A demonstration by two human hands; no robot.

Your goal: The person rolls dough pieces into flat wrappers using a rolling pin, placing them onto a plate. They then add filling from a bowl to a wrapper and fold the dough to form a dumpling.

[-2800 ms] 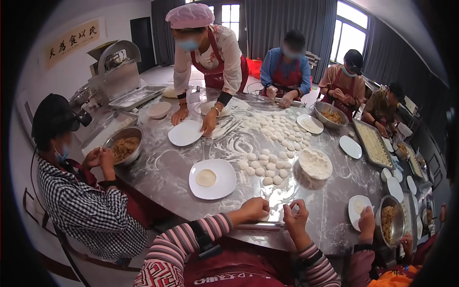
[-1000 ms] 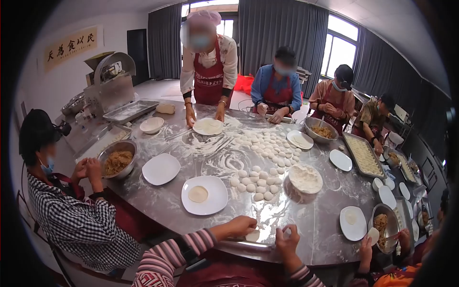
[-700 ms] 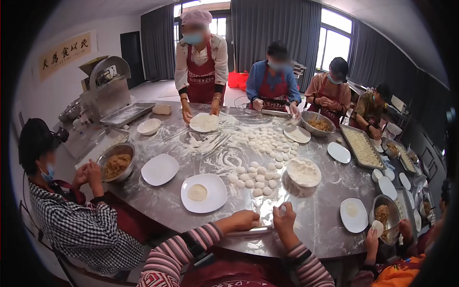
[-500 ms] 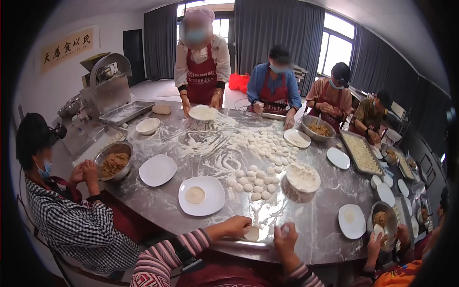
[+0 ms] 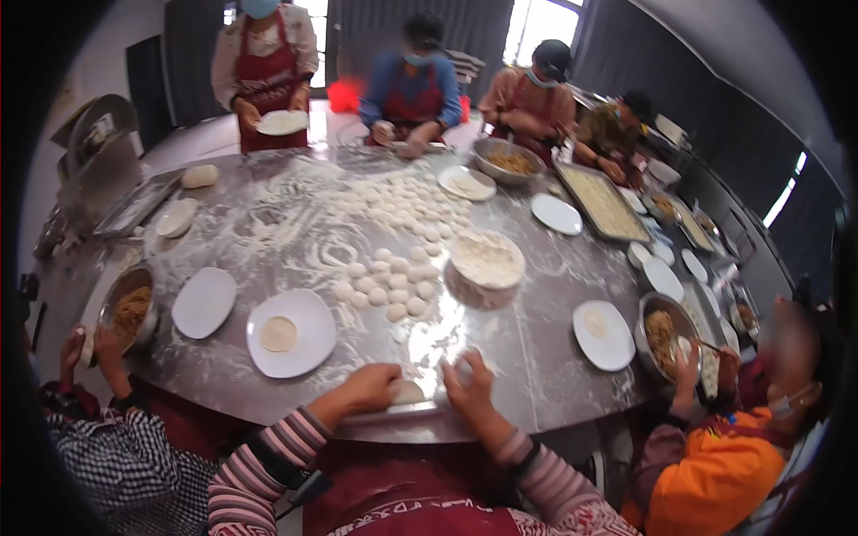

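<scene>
Close to the table's near edge, my left hand (image 5: 373, 387) pinches the rim of a small flat dough round (image 5: 408, 393). A pale rolling pin (image 5: 418, 407) lies along the near side of the round. My right hand (image 5: 470, 384) is curled at the pin's right end, its fingers slightly blurred. Beyond my hands is a cluster of dough balls (image 5: 386, 282), with a bowl of flour (image 5: 487, 259) to its right. One rolled wrapper (image 5: 278, 334) rests on a white plate (image 5: 315, 351) to the left.
Other plates stand left (image 5: 204, 304) and right (image 5: 604, 355). Metal bowls of filling (image 5: 131, 304) (image 5: 660, 330) are near co-workers at both sides. Several people stand across the floury table (image 5: 554, 406). A tray of dumplings (image 5: 603, 201) is at the back right.
The view has swung right, so the table appears shifted left. My right hand has come closer to my left hand and the dough round. The person across has lifted the white plate off the table.
</scene>
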